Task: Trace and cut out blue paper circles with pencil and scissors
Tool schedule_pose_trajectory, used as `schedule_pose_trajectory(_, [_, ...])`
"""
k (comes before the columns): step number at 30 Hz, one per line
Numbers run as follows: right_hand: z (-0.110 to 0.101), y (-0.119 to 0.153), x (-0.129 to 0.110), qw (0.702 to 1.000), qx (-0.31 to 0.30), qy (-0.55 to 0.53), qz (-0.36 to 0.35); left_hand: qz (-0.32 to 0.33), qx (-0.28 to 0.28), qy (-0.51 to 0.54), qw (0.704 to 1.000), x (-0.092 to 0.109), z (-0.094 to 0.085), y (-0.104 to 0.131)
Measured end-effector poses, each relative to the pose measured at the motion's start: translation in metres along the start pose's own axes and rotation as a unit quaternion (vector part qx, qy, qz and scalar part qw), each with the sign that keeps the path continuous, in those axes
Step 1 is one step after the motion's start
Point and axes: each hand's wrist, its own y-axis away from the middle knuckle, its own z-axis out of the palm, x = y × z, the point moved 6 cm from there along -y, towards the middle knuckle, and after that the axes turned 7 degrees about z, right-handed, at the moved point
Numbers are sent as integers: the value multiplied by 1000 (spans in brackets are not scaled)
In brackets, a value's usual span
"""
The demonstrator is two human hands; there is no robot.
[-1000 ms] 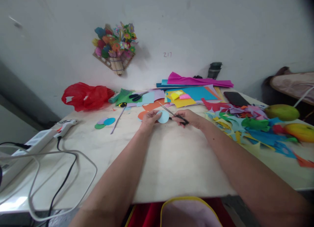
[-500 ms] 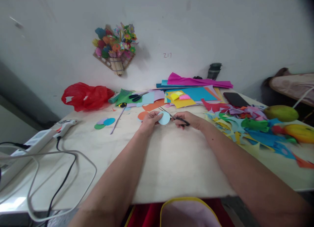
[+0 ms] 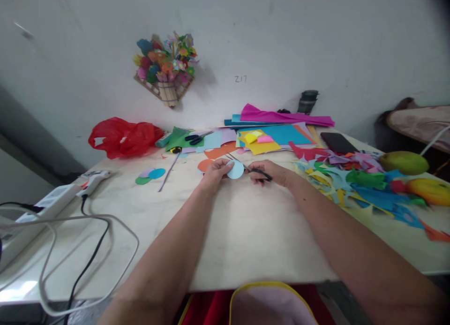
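Observation:
In the middle of the table, my left hand (image 3: 217,171) pinches a light blue paper circle (image 3: 236,170) by its left edge. My right hand (image 3: 269,170) is closed around the dark handles of a pair of scissors (image 3: 260,174). The blades point left and away, passing behind the paper circle, so part of them is hidden. An orange paper circle (image 3: 204,165) lies just beyond my left hand. Further left, a blue paper circle (image 3: 156,174) overlaps a green paper circle (image 3: 142,180) and a lilac one, beside a thin lilac paper strip (image 3: 168,172).
Paper scraps (image 3: 365,184) cover the right side, near a phone (image 3: 338,142) and a green mango (image 3: 403,162). Behind lie paper sheets (image 3: 291,134), a second pair of scissors (image 3: 197,138) and a red plastic bag (image 3: 124,138). A power strip (image 3: 45,205) with cables is at left.
Almost nothing differs. Both hands keep the same hold on the paper circle and the scissors, and the view has shifted very slightly.

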Motion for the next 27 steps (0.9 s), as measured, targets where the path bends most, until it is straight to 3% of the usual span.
schedule_pose_trajectory(7, [1, 0, 3, 999, -33, -19, 4, -19, -12, 3, 1000, -1, 2, 0])
schedule_pose_trajectory(16, [1, -4, 5, 1000, -12, -6, -8, -8, 3, 12, 1000, -1, 2, -1])
schedule_pose_trajectory(27, [6, -8, 1, 999, 21, -20, -31, 19, 61, 15, 998, 0, 3, -3])
